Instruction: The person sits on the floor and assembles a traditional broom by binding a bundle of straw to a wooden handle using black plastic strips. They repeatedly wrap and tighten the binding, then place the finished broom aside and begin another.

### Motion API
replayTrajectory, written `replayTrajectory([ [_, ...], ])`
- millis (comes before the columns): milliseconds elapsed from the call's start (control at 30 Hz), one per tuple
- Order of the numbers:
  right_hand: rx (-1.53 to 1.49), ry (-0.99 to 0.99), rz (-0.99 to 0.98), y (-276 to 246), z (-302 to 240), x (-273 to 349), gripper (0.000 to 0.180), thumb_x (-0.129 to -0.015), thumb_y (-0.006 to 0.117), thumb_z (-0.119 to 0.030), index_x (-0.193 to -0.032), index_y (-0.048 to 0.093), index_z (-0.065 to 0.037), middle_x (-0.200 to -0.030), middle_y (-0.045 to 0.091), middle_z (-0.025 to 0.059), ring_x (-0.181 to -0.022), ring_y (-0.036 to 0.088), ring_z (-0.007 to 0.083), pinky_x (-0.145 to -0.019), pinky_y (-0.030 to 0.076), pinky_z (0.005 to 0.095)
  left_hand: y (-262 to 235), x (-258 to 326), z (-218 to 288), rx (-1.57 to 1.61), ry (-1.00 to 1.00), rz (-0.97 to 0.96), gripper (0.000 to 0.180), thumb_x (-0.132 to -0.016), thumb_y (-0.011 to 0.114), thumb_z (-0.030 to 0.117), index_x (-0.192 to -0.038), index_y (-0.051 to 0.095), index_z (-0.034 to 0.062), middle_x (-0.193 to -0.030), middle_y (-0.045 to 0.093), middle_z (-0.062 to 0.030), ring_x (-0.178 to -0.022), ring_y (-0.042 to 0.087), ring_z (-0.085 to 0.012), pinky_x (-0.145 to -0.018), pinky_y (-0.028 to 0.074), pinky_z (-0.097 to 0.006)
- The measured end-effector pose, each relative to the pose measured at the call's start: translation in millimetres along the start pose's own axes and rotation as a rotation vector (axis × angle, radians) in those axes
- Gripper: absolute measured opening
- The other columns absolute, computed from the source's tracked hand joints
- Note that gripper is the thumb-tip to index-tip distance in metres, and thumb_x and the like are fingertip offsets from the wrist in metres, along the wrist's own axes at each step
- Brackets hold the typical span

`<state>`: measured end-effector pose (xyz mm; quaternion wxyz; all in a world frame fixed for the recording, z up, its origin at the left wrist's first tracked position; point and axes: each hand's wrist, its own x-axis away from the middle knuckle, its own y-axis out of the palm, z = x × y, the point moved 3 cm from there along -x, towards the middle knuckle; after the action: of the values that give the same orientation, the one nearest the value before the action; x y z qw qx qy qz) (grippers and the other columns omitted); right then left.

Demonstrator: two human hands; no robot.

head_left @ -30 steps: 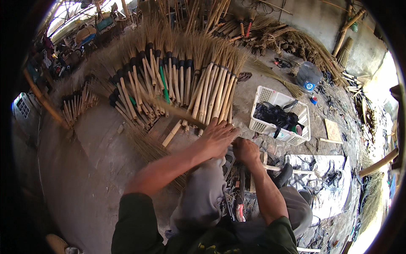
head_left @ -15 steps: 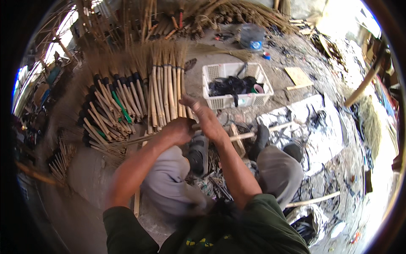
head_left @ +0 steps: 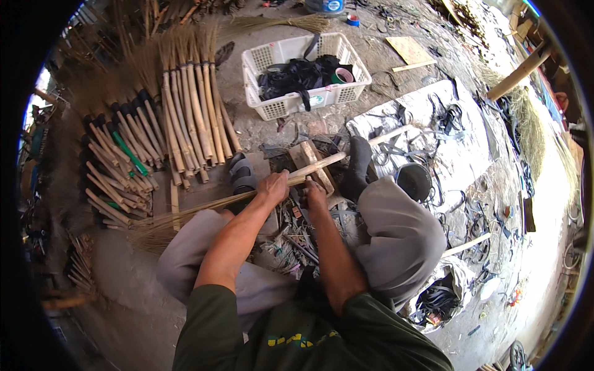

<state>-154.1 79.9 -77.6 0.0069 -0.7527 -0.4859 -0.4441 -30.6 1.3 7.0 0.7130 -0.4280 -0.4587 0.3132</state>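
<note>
A straw broom with a pale bamboo handle [head_left: 382,137] lies slantwise in front of me, its loose bristles [head_left: 173,222] trailing to the left past my knee. My left hand [head_left: 273,187] is closed round it where the bristles meet the handle. Just right of that, below the handle, my right hand [head_left: 314,196] has curled fingers close to the broom; what they pinch, if anything, I cannot make out. Under the handle stands a wooden block [head_left: 305,152], and my dark-socked foot [head_left: 357,167] is beside it, by the handle.
Rows of finished-looking brooms [head_left: 198,117] lie at the left. A white basket [head_left: 270,110] holds black strips and a tape roll [head_left: 342,75]. A whitish sheet [head_left: 433,114] littered with black strips spreads at the right, near a dark bucket [head_left: 414,180]. A sack [head_left: 461,272] stands at lower right.
Both hands have come lower and apart, the right dropping from a raised, spread pose to curled fingers below the handle. The whole view has tilted down and shifted right.
</note>
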Motion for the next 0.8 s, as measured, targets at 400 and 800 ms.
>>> replayTrajectory([
  [400, -0.220, 0.034, 0.033, 23, 4, -5, 0.038, -0.102, 0.048, -0.055, -0.093, 0.059, -0.019, -0.058, 0.045, -0.0078, -0.049, 0.041, 0.0071, -0.044, 0.030, 0.0241, -19, -1, -36, -0.010, -0.152, -0.061, 0.073, -0.083, 0.077, 0.030, -0.137, 0.041, -0.0025, -0.103, 0.071, -0.0254, -0.096, 0.069, -0.0422, -0.081, 0.055, -0.050],
  [800, -0.071, -0.002, -0.136, 59, 15, -22, 0.031, -0.093, 0.075, -0.038, -0.091, 0.068, -0.007, -0.073, 0.060, -0.0024, -0.061, 0.052, 0.0089, -0.056, 0.041, 0.0276, 0, 0, -27, -0.021, -0.163, 0.040, 0.049, -0.089, 0.059, 0.011, -0.132, 0.044, -0.0090, -0.094, 0.071, -0.0283, -0.090, 0.070, -0.0449, -0.078, 0.056, -0.054],
])
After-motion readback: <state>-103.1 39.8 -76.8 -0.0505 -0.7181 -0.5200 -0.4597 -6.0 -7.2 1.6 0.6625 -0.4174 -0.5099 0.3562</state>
